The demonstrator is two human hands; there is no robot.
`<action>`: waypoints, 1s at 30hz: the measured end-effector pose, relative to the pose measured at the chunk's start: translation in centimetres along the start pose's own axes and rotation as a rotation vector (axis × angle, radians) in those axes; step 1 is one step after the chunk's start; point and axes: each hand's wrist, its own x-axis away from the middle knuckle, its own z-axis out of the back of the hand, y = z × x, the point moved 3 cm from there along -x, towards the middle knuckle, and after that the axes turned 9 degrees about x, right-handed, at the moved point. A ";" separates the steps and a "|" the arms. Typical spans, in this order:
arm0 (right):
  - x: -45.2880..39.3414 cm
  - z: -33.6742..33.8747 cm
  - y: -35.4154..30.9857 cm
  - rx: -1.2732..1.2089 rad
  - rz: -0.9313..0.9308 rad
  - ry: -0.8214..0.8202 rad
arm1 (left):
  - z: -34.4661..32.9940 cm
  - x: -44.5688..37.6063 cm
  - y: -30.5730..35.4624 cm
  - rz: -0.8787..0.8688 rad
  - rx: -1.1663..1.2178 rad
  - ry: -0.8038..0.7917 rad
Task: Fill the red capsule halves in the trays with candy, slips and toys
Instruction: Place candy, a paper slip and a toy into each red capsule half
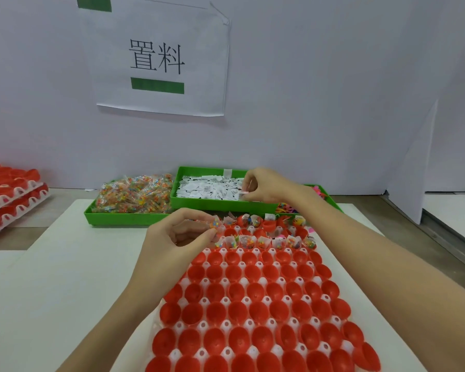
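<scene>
A: Head view, item 1: red capsule halves [253, 304], open side up, seated in a white tray [203, 324] on a white board [65, 277]. The near rows hold nothing; the 2 or 3 far rows hold candy packets, folded slips and small toys.

B: Item 2, the hands?

A: Left hand [177, 237] at the tray's far left corner, thumb and fingers curled and pinching a small clear candy packet [215, 224] of coloured bits. The packet sits at the fingertips, just above the far-row halves; whether it touches one I cannot tell. Right hand [269, 186] over the middle green bin [223, 204], fingers curled, pinching a white paper slip [244, 193] at the tips, just above the heap of slips [210, 187].

B: Item 3, surroundings?

A: Left green bin [124, 218] heaped with candy packets [134, 194]; a right green bin [330, 197], mostly hidden behind the right forearm, showing bright toys [286, 209]. Stacked trays of red halves [8, 200] at far left. A paper sign [159, 57] with 2 printed characters and green bars on the pale wall.
</scene>
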 end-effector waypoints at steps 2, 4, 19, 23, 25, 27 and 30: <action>0.8 0.0 0.5 -0.064 -0.027 0.050 | -0.1 0.0 0.1 -0.005 -0.008 0.004; 1.8 0.2 0.6 -0.139 -0.039 0.135 | -0.2 0.1 0.1 -0.001 -0.008 -0.003; 18.8 -1.9 -6.5 -0.875 0.020 0.215 | -2.9 2.7 2.3 0.008 0.033 -0.119; 19.6 -1.7 -6.8 -0.797 0.043 0.278 | -3.1 3.1 2.4 -0.014 -0.014 -0.129; 19.9 -1.6 -6.8 -0.799 0.033 0.261 | -3.1 3.3 2.5 -0.040 -0.032 -0.131; 20.1 -1.6 -6.7 -0.810 0.012 0.231 | -3.1 3.3 2.5 -0.043 -0.043 -0.140; 20.3 -1.5 -6.6 -0.819 -0.008 0.213 | -3.2 3.4 2.2 -0.039 -0.037 -0.137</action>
